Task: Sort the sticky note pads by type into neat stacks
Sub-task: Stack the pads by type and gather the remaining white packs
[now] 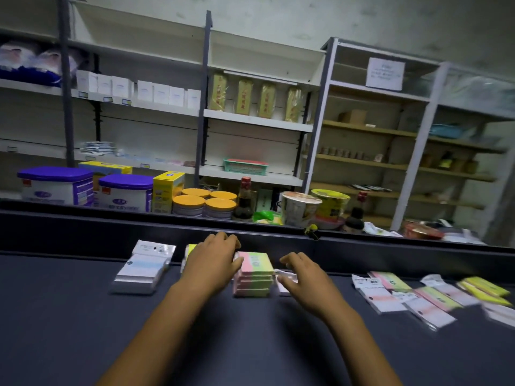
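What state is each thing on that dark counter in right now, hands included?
Pink-and-green pad stack: neat, upright pile.
White packet stack: piled, slightly fanned.
Yellow pad stack: mostly hidden behind the left hand.
Loose packets: scattered flat, unsorted.
Left hand: fingers resting against the pink-and-green stack.
Right hand: open, fingers spread over a clear packet.

We reach both bare forearms forward, palms down. Our left hand [213, 263] lies with its fingers spread and bent slightly downward, thumb out to the right. Our right hand [302, 277] hovers beside it, fingers loosely curved and pointing left.
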